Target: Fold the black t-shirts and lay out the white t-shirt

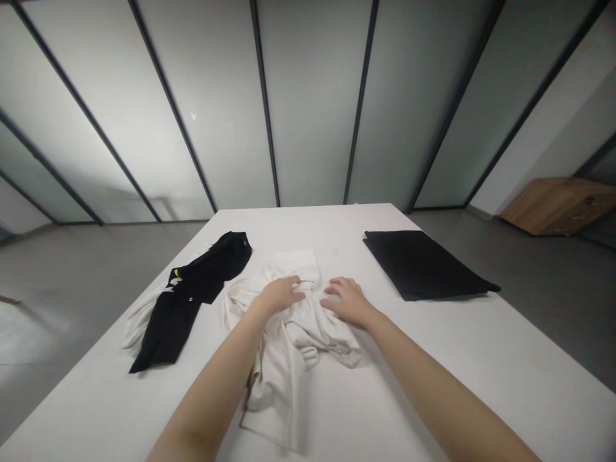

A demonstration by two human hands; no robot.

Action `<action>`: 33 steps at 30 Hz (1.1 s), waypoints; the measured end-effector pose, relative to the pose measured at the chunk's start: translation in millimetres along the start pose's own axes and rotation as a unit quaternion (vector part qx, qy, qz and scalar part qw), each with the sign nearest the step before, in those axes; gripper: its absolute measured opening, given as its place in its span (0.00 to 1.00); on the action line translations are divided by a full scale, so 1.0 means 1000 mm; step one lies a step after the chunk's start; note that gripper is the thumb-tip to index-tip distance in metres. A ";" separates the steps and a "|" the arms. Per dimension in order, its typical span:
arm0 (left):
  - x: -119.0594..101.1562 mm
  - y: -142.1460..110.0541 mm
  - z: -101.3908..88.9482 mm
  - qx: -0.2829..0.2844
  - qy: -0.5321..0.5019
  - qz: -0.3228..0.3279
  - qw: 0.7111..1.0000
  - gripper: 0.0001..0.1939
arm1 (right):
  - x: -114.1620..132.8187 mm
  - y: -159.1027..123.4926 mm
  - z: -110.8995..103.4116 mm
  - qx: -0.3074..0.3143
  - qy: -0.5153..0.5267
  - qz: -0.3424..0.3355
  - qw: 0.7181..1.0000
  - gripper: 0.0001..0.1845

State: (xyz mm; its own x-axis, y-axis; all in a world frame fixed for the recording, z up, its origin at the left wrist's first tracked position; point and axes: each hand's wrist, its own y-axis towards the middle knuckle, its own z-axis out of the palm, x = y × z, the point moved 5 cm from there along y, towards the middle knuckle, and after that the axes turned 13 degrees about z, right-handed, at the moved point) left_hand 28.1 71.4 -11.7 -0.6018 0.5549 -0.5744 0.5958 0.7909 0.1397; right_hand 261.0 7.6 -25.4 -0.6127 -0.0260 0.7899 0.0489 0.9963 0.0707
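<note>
A crumpled off-white cloth garment [289, 359] lies in a loose heap at the middle of the white table [308, 221]. Behind it is a flatter, folded white section [294, 264], possibly part of the same garment. My left hand [282, 294] lies on the heap with its fingers together, and whether it grips the fabric is unclear. My right hand [349, 301] rests at the heap's right side, fingers apart and slightly curled.
A rumpled black garment [192, 298] with a yellow mark lies on white fabric [142, 324] at the table's left. A flat, folded black cloth [418, 264] lies at the right. Grey floor surrounds the table, with frosted glass panels [312, 109] behind it and a wooden cabinet [558, 205] at the far right.
</note>
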 end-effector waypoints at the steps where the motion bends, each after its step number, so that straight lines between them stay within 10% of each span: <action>1: -0.001 0.002 0.000 -0.011 -0.001 0.006 1.000 0.14 | 0.003 -0.002 0.003 0.041 0.014 -0.012 0.999 0.14; 6: -0.004 0.011 -0.004 -0.099 -0.134 0.015 0.986 0.14 | 0.006 -0.011 0.013 0.192 0.238 0.045 0.951 0.19; 13: -0.005 0.013 -0.030 -0.242 -0.456 -0.038 0.856 0.26 | 0.016 -0.020 0.011 0.293 0.390 0.098 0.867 0.51; 20: 0.014 0.006 -0.070 -0.400 -0.478 -0.033 0.781 0.25 | -0.002 -0.023 0.014 0.359 0.398 0.155 0.830 0.30; 29: 0.043 -0.007 -0.093 -0.488 -0.458 -0.056 0.741 0.17 | -0.012 -0.008 -0.002 0.249 0.457 0.138 0.843 0.32; 33: 0.042 -0.006 -0.072 -0.391 -0.397 -0.169 0.813 0.26 | 0.010 -0.017 0.009 0.274 0.436 0.102 0.851 0.44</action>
State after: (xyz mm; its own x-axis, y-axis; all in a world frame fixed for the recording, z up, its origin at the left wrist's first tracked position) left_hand -38.9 109.0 21.4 0.0572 0.1759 -0.9827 -0.2390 0.9581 0.1576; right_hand 247.0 -8.8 -24.8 0.1941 0.3386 0.9207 -0.4382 0.8696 -0.2275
